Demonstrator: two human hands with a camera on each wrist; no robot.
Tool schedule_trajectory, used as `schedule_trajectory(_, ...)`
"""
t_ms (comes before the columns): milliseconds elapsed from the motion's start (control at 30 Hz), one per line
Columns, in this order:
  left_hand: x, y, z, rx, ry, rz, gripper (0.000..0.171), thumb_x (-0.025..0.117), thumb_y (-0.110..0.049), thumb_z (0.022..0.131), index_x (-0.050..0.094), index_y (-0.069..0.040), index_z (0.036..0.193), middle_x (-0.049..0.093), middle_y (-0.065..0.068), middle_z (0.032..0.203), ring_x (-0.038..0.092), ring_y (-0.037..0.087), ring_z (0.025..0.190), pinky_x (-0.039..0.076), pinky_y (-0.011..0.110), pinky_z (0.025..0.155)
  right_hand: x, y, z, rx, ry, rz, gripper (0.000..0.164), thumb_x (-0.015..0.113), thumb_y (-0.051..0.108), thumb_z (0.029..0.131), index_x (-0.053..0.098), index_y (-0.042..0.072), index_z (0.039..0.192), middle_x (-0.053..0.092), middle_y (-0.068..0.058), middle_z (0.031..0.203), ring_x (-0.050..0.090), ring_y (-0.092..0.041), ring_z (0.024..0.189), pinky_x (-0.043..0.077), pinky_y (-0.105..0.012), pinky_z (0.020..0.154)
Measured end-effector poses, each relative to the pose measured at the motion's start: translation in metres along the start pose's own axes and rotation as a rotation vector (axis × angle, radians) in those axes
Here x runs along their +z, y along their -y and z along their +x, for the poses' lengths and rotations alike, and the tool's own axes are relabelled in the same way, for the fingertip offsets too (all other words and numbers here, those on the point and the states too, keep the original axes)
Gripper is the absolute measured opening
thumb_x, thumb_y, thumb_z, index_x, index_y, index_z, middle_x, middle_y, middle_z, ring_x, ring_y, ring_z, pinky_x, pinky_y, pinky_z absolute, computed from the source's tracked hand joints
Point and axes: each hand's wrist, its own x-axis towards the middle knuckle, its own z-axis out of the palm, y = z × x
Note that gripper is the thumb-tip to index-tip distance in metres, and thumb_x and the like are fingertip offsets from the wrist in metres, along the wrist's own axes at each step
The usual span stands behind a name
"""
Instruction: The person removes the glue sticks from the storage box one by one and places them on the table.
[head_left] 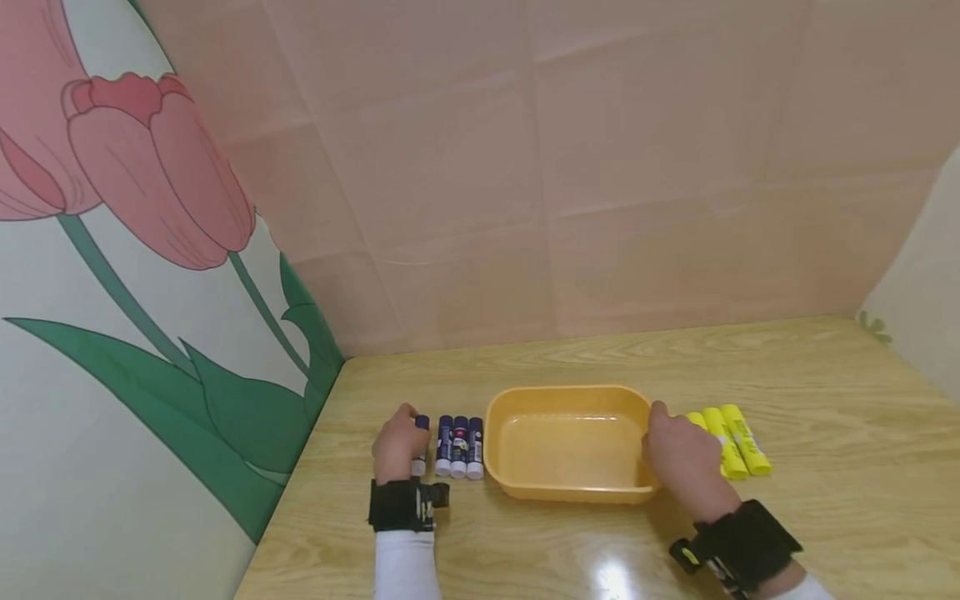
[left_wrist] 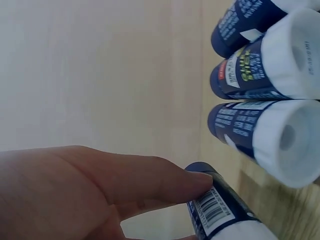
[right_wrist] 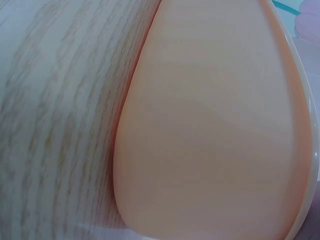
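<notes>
My left hand (head_left: 397, 446) pinches a dark blue glue stick with a white end (left_wrist: 216, 212) between thumb and fingers. Its barcode label shows in the left wrist view, just past the thumb tip. To the right of it, three matching glue sticks (head_left: 460, 447) lie side by side on the table. A yellow-orange plastic basin (head_left: 562, 450) with nothing in it sits at the middle. At its right end, my right hand (head_left: 686, 458) grips the rim, with most of the fingers hidden. The basin's outer wall (right_wrist: 210, 135) fills much of the right wrist view.
Several yellow tubes (head_left: 746, 442) lie side by side beyond my right hand, partly covered by it. The wood-grain table (head_left: 525, 550) meets a pinkish sheet (head_left: 600, 208) at the back. A wall with painted tulips (head_left: 150, 167) stands at the left.
</notes>
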Motion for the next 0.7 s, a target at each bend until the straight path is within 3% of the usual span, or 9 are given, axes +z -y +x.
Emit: schedule_trajectory(700, 0.017, 0.003, 0.011, -0.023, 0.001, 0.007, 0.039, 0.061, -0.012, 0.09, 0.057, -0.005, 0.129, 0.067, 0.02, 0.117, 0.062, 0.033, 0.094, 0.048, 0.052, 0.085, 0.001, -0.001, 0.0, 0.0, 0.0, -0.005, 0.02, 0.054, 0.009, 0.094, 0.046, -0.008, 0.1, 0.049, -0.014, 0.064, 0.05, -0.027, 0.051, 0.04, -0.036, 0.041)
